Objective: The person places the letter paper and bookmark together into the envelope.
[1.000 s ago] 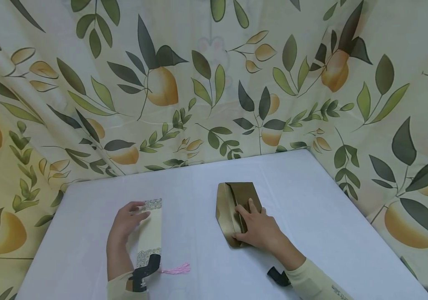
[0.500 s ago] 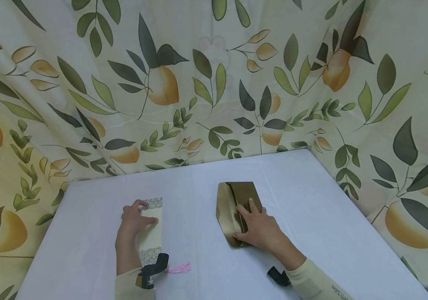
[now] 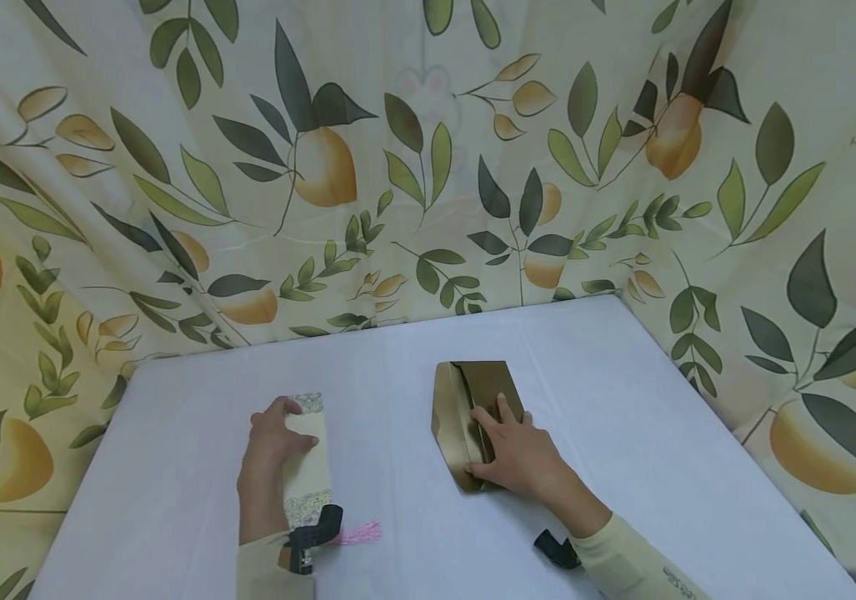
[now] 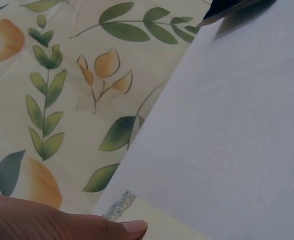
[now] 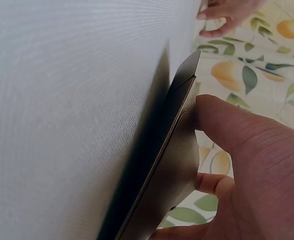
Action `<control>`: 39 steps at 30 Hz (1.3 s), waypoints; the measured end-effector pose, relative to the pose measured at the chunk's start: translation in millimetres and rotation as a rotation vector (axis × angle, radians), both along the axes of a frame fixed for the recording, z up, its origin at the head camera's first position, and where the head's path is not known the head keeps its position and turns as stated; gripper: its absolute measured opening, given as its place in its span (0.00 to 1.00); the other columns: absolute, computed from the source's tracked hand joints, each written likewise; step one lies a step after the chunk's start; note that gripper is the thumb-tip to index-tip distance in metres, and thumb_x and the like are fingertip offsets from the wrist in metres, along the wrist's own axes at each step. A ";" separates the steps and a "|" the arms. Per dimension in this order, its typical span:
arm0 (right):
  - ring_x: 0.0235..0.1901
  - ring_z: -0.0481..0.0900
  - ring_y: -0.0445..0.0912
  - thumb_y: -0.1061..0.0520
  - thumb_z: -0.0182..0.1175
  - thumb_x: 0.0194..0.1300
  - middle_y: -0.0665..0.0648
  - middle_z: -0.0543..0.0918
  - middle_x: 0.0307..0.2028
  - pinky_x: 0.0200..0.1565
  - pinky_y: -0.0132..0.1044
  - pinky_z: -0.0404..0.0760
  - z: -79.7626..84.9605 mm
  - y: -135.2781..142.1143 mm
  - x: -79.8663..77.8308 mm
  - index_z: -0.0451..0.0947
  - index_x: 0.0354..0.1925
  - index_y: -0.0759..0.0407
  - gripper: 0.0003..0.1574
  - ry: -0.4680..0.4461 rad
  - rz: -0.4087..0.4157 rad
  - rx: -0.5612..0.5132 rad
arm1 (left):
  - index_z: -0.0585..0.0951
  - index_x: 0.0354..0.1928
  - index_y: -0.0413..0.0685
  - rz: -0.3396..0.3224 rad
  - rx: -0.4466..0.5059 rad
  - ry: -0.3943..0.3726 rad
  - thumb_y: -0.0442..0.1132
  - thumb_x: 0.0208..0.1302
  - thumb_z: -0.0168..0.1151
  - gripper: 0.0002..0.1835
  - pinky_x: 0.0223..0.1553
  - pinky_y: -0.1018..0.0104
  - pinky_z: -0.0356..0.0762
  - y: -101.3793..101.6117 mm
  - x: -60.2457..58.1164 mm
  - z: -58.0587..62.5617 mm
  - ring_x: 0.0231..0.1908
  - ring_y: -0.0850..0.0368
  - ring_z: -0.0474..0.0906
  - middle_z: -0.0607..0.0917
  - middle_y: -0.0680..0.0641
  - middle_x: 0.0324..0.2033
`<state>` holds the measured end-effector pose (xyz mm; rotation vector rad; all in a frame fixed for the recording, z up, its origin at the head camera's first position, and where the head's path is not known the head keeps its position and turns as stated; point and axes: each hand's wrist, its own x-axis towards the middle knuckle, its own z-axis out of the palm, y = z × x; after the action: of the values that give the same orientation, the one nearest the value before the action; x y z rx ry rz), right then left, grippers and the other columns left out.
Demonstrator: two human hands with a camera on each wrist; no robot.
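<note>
Far left: printed fabric (image 3: 322, 167), orange fruit and green leaves on cream, hanging past the left edge of the white tabletop (image 3: 390, 392) and running on behind the far edge to the right side. My left hand (image 3: 275, 443) comes next, on the tabletop's left half, well in from the left edge. Index finger bent at the card's upper left corner, thumb laid over its face; other fingers hidden, so I cannot tell whether I pinch it or only touch it. Pale sleeve (image 3: 274, 568), black wrist fitting (image 3: 316, 530) at the cuff.

Under that thumb, the bookmark (image 3: 309, 473): long cream card, grey patterned band at either end, one short end toward the far edge, lying slightly askew. Its near end is partly hidden by the fitting. Pink tassel (image 3: 363, 532) spread to the right of that end.

Bare cloth between, then a gold envelope (image 3: 446, 429), right of the tabletop's middle; pale pointed panel to the left, darker panel to the right, dark slit between. My right hand (image 3: 515, 454) rests on it, fingers spread and lightly bent, thumb near the lower part; no grip closed around it. Tabletop's right edge well beyond.
</note>
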<state>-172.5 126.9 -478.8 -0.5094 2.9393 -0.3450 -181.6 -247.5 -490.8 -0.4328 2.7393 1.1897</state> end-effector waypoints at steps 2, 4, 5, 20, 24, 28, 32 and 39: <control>0.56 0.70 0.84 0.36 0.74 0.59 0.79 0.61 0.72 0.23 0.53 0.79 -0.6 0.3 -0.3 0.68 0.69 0.49 0.47 0.000 0.000 -0.001 | 0.77 0.52 0.38 -0.019 -0.006 0.021 0.34 0.52 0.77 0.26 0.49 0.39 0.74 -1.4 0.1 -0.6 0.51 0.31 0.71 0.71 0.22 0.60; 0.56 0.70 0.84 0.36 0.74 0.59 0.79 0.61 0.72 0.22 0.53 0.79 -1.7 0.6 -0.6 0.68 0.69 0.49 0.47 0.002 0.000 -0.001 | 0.79 0.49 0.37 -0.039 -0.012 0.039 0.33 0.53 0.76 0.22 0.52 0.39 0.73 -2.5 0.5 -0.6 0.52 0.33 0.73 0.75 0.25 0.60; 0.56 0.70 0.84 0.35 0.74 0.59 0.79 0.61 0.72 0.22 0.53 0.79 -2.2 0.7 -0.8 0.69 0.69 0.49 0.47 0.004 -0.001 -0.001 | 0.80 0.49 0.36 -0.045 -0.007 0.042 0.33 0.53 0.76 0.22 0.53 0.38 0.72 -3.1 0.7 -0.6 0.54 0.31 0.73 0.75 0.25 0.62; 0.57 0.71 0.84 0.34 0.74 0.58 0.78 0.61 0.72 0.21 0.49 0.77 -4.4 2.9 -0.5 0.69 0.69 0.48 0.48 0.003 -0.008 0.008 | 0.82 0.60 0.35 -0.058 0.109 0.092 0.27 0.63 0.68 0.22 0.61 0.33 0.68 -4.5 -1.4 -1.2 0.65 0.25 0.65 0.71 0.24 0.65; 0.57 0.70 0.84 0.34 0.74 0.58 0.78 0.61 0.72 0.22 0.51 0.78 -5.3 2.7 -1.1 0.69 0.69 0.48 0.48 0.007 -0.006 0.005 | 0.84 0.59 0.36 -0.064 0.114 0.094 0.28 0.65 0.66 0.19 0.61 0.33 0.69 -4.1 -1.1 0.2 0.65 0.25 0.66 0.73 0.25 0.65; 0.56 0.71 0.83 0.34 0.74 0.58 0.78 0.61 0.72 0.21 0.50 0.78 -4.6 2.2 -0.4 0.69 0.69 0.48 0.48 0.011 -0.004 0.009 | 0.82 0.63 0.37 -0.036 0.173 0.059 0.28 0.66 0.66 0.23 0.61 0.34 0.70 -2.5 -0.9 2.4 0.67 0.27 0.64 0.71 0.27 0.68; 0.56 0.72 0.82 0.34 0.74 0.58 0.78 0.62 0.72 0.20 0.48 0.76 -3.6 2.0 0.4 0.69 0.69 0.48 0.48 0.012 -0.003 0.013 | 0.78 0.68 0.39 -0.020 0.235 0.025 0.28 0.64 0.67 0.29 0.61 0.35 0.71 0.5 -1.8 4.1 0.69 0.28 0.63 0.68 0.29 0.71; 0.57 0.71 0.83 0.33 0.73 0.59 0.78 0.61 0.72 0.19 0.47 0.76 -3.7 2.1 0.7 0.68 0.70 0.48 0.48 0.003 -0.007 0.009 | 0.78 0.69 0.44 -0.060 0.265 0.047 0.29 0.64 0.68 0.29 0.53 0.45 0.79 5.1 -4.5 5.8 0.63 0.31 0.73 0.70 0.31 0.70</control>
<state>-171.8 129.0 -482.6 -0.4992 2.9443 -0.3326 -186.1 -242.5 -485.1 -0.2934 2.5601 1.5361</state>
